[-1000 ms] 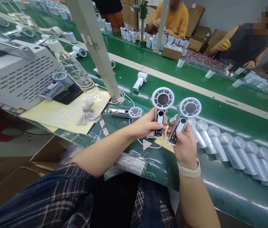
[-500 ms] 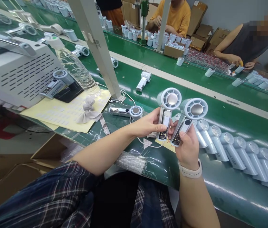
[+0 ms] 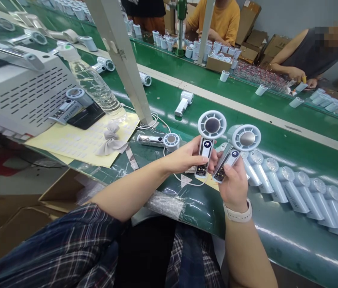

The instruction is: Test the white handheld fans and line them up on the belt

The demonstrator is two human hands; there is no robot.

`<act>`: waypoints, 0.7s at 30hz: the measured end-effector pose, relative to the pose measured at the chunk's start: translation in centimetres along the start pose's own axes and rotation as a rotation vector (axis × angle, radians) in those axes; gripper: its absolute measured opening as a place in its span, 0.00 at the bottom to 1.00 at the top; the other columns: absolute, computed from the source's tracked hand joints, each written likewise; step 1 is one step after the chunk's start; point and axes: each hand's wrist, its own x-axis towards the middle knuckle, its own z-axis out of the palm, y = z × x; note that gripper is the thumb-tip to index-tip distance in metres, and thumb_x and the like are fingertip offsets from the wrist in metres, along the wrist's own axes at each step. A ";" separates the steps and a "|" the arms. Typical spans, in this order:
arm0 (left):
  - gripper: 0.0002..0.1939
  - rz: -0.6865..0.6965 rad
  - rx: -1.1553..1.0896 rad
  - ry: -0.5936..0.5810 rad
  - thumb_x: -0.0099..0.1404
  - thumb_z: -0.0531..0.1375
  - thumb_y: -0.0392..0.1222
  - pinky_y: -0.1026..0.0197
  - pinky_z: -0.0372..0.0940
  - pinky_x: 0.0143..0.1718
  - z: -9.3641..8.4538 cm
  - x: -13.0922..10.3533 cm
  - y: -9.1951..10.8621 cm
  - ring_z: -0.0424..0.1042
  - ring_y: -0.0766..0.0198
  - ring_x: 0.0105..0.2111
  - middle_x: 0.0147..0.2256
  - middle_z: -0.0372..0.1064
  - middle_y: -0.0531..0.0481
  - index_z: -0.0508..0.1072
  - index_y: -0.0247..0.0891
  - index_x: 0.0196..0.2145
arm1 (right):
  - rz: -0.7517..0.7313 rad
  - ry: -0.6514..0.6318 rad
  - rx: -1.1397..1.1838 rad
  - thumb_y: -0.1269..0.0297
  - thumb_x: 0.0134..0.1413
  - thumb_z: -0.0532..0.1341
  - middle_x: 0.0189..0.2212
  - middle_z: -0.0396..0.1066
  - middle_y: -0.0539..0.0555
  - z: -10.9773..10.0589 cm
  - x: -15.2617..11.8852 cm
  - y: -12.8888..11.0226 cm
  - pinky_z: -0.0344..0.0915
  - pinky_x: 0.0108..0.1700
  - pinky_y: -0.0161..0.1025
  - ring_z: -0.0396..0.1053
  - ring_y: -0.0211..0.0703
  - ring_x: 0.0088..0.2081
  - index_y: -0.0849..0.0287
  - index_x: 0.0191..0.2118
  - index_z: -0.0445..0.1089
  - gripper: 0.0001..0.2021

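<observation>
My left hand (image 3: 197, 155) is closed around the handle of a light-blue handheld fan (image 3: 212, 125), its thumb on the front of the handle. A second handheld fan (image 3: 246, 138) is gripped in my right hand (image 3: 235, 182), close beside the first and tilted. Both round heads face me, and both small screens light up with "20". Circuit parts show at the lower handles, where the front is uncovered. Another fan (image 3: 171, 140) lies on the bench left of my hands, near a white cable. To the right, several fans (image 3: 293, 194) lie in a slanting row.
A grey post (image 3: 124, 60) rises at left, by a water bottle (image 3: 92, 82), a perforated white box (image 3: 31, 88) and yellow paper (image 3: 97, 156). Beyond runs a green conveyor (image 3: 231, 94) carrying fan parts. Two people work across it; another stands farther back.
The screens on both held fans have lit up, and the left fan has turned slightly. Both hands have shifted a little left. On the conveyor, a fan and some cups have moved.
</observation>
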 end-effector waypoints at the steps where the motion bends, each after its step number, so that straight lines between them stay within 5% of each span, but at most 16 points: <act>1: 0.26 0.010 0.013 0.015 0.63 0.70 0.48 0.53 0.73 0.39 0.0 0.0 0.0 0.77 0.60 0.34 0.37 0.73 0.50 0.61 0.39 0.50 | -0.008 0.000 -0.003 0.54 0.56 0.67 0.34 0.71 0.50 0.0 0.0 0.0 0.69 0.36 0.47 0.68 0.44 0.31 0.49 0.44 0.69 0.13; 9: 0.23 -0.029 -0.006 0.255 0.60 0.69 0.48 0.61 0.66 0.28 -0.4 0.8 -0.7 0.70 0.68 0.26 0.32 0.68 0.56 0.60 0.40 0.44 | 0.029 0.085 -0.015 0.52 0.61 0.64 0.35 0.72 0.50 -0.1 0.0 0.8 0.68 0.28 0.42 0.68 0.42 0.28 0.51 0.41 0.69 0.10; 15: 0.23 0.006 0.058 0.037 0.63 0.67 0.56 0.57 0.67 0.30 0.1 0.5 -0.4 0.73 0.62 0.28 0.29 0.67 0.55 0.60 0.41 0.41 | 0.027 0.022 -0.028 0.48 0.61 0.64 0.31 0.71 0.49 0.0 -0.3 0.6 0.67 0.28 0.44 0.68 0.44 0.26 0.49 0.42 0.68 0.12; 21: 0.26 0.010 0.159 0.130 0.64 0.67 0.57 0.56 0.67 0.33 -0.3 0.6 -1.1 0.73 0.62 0.28 0.30 0.69 0.54 0.59 0.41 0.45 | -0.006 0.039 -0.036 0.49 0.61 0.63 0.31 0.72 0.50 -0.3 -0.2 0.3 0.69 0.30 0.46 0.69 0.45 0.27 0.49 0.42 0.69 0.11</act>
